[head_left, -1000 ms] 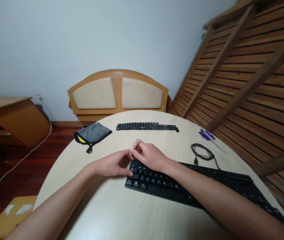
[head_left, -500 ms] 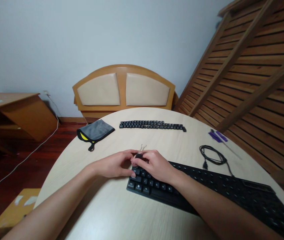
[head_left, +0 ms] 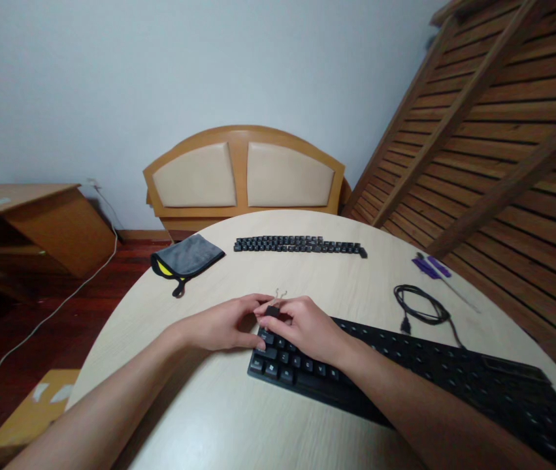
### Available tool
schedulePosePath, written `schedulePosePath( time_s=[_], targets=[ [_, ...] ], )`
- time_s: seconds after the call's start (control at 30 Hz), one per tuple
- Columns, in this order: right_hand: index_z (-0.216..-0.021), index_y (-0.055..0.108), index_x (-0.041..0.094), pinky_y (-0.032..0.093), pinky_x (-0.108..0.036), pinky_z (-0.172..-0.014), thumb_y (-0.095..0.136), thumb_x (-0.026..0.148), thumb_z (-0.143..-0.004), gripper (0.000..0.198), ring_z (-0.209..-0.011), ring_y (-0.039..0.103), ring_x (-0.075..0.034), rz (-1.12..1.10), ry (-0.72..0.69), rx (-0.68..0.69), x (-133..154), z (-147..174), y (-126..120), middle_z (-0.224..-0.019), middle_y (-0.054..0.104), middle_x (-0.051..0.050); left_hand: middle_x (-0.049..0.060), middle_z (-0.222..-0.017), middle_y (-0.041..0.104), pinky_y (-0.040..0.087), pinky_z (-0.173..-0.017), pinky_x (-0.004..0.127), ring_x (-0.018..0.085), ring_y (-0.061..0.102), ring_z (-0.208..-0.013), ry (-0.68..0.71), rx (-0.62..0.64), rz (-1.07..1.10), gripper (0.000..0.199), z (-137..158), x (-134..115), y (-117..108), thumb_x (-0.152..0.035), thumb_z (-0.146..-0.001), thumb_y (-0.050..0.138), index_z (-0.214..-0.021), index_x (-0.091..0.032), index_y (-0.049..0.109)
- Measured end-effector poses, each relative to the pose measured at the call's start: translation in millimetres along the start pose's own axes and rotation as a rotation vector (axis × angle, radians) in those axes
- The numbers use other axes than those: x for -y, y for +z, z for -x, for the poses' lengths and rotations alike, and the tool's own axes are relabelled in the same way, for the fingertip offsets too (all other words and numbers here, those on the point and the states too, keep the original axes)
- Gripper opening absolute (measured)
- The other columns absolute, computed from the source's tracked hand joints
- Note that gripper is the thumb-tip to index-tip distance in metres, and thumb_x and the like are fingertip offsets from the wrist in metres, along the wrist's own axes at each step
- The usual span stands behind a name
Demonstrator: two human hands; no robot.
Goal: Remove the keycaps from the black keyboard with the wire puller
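Note:
A black keyboard lies at an angle across the near right of the table. Some keys are in place at its left end; many spots further right show only bare switches. My left hand is closed at its left end, the thumb on the edge keys and the fingers by the far corner. My right hand is over those keys, pinching a loose black keycap between thumb and fingers. A wire keycap puller juts forward from the same hand, its grip hidden. The fingertips of both hands nearly meet.
Loose keycaps stand in rows at the table's far side. A grey cloth lies left of them. To the right are a coiled black cable, a purple brush-like item and a wooden slatted panel.
The black keycap in my right fingers has turned and shows more of its face. The wire tips have dipped slightly. My left hand stays almost still, and the view shifts a little.

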State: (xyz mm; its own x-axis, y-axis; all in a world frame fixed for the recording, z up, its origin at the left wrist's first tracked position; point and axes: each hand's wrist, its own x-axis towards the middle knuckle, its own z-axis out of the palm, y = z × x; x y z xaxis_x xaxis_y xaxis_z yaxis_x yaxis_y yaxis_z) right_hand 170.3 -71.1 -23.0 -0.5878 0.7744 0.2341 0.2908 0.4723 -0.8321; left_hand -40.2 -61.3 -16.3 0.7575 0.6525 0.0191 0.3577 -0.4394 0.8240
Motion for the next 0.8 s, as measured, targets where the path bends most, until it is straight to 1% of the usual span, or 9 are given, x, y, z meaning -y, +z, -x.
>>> schedulePosePath(
  time_s=[0.1, 0.23, 0.3, 0.37, 0.47, 0.53, 0.6, 0.73, 0.8],
  targets=[
    [-0.104, 0.075, 0.021, 0.051, -0.028, -0.084, 0.061, 0.029, -0.09, 0.021, -0.09, 0.069, -0.018, -0.017, 0.012, 0.026, -1, -1, 0, -0.108, 0.074, -0.004, 0.011, -0.138, 0.052, 0.04, -0.106, 0.04, 0.026, 0.053, -0.12, -0.011, 0.011, -0.019, 0.061, 0, -1, -1, -0.026, -0.079, 0.073, -0.134, -0.021, 0.048],
    [-0.096, 0.076, 0.021, 0.05, -0.026, -0.08, 0.059, 0.028, -0.091, 0.019, -0.085, 0.069, -0.018, 0.027, 0.019, 0.065, 1, -1, 1, -0.096, 0.076, -0.003, 0.01, -0.141, 0.048, 0.036, -0.11, 0.04, 0.027, 0.049, -0.126, -0.006, 0.034, -0.071, 0.038, -1, -1, -2, -0.029, -0.082, 0.07, -0.117, -0.019, 0.06],
    [-0.095, 0.075, 0.02, 0.05, -0.025, -0.077, 0.059, 0.026, -0.091, 0.018, -0.082, 0.069, -0.017, 0.041, 0.024, 0.073, 2, -1, 2, -0.091, 0.075, -0.002, 0.01, -0.141, 0.047, 0.035, -0.11, 0.039, 0.028, 0.047, -0.128, 0.008, 0.05, -0.093, 0.026, -1, 0, -3, -0.031, -0.083, 0.068, -0.107, -0.018, 0.065],
    [-0.098, 0.075, 0.021, 0.049, -0.025, -0.078, 0.06, 0.023, -0.089, 0.017, -0.085, 0.068, -0.017, 0.014, 0.016, 0.082, 0, -1, 2, -0.093, 0.075, -0.002, 0.01, -0.14, 0.048, 0.035, -0.11, 0.038, 0.028, 0.046, -0.129, 0.014, 0.064, -0.104, 0.018, -1, 1, -3, -0.032, -0.085, 0.067, -0.096, -0.018, 0.067],
    [-0.101, 0.074, 0.022, 0.048, -0.025, -0.086, 0.06, 0.019, -0.089, 0.018, -0.09, 0.068, -0.016, -0.065, -0.028, 0.11, -4, -1, 2, -0.098, 0.074, -0.001, 0.009, -0.14, 0.047, 0.035, -0.11, 0.037, 0.028, 0.044, -0.131, 0.005, 0.072, -0.103, 0.015, -1, 3, -3, -0.032, -0.086, 0.066, -0.084, -0.018, 0.065],
    [-0.099, 0.075, 0.022, 0.047, -0.026, -0.088, 0.059, 0.019, -0.089, 0.019, -0.092, 0.067, -0.016, -0.098, -0.045, 0.113, -7, -1, 3, -0.098, 0.074, -0.001, 0.008, -0.14, 0.047, 0.035, -0.11, 0.037, 0.027, 0.043, -0.132, 0.01, 0.078, -0.096, 0.014, -1, 3, -3, -0.032, -0.086, 0.065, -0.084, -0.018, 0.064],
    [-0.096, 0.075, 0.022, 0.048, -0.025, -0.087, 0.058, 0.018, -0.09, 0.018, -0.092, 0.067, -0.016, -0.112, -0.031, 0.096, -8, -1, 4, -0.096, 0.074, -0.001, 0.008, -0.138, 0.047, 0.035, -0.11, 0.037, 0.026, 0.044, -0.131, 0.024, 0.087, -0.085, 0.012, -1, 2, -2, -0.03, -0.086, 0.065, -0.085, -0.018, 0.063],
    [-0.091, 0.075, 0.02, 0.05, -0.025, -0.079, 0.058, 0.019, -0.089, 0.017, -0.083, 0.069, -0.016, -0.123, 0.014, 0.062, -9, -2, 7, -0.091, 0.074, -0.001, 0.009, -0.138, 0.047, 0.038, -0.107, 0.037, 0.025, 0.052, -0.121, 0.036, 0.065, -0.05, 0.009, -1, -1, -1, -0.026, -0.086, 0.064, -0.09, -0.017, 0.062],
    [-0.089, 0.074, 0.019, 0.05, -0.025, -0.078, 0.059, 0.021, -0.089, 0.015, -0.081, 0.069, -0.016, -0.15, 0.018, 0.046, -8, -2, 8, -0.089, 0.074, -0.001, 0.009, -0.137, 0.049, 0.04, -0.105, 0.037, 0.024, 0.055, -0.116, 0.027, 0.043, -0.03, 0.012, -1, -3, 1, -0.025, -0.085, 0.064, -0.094, -0.017, 0.062]
  ],
)
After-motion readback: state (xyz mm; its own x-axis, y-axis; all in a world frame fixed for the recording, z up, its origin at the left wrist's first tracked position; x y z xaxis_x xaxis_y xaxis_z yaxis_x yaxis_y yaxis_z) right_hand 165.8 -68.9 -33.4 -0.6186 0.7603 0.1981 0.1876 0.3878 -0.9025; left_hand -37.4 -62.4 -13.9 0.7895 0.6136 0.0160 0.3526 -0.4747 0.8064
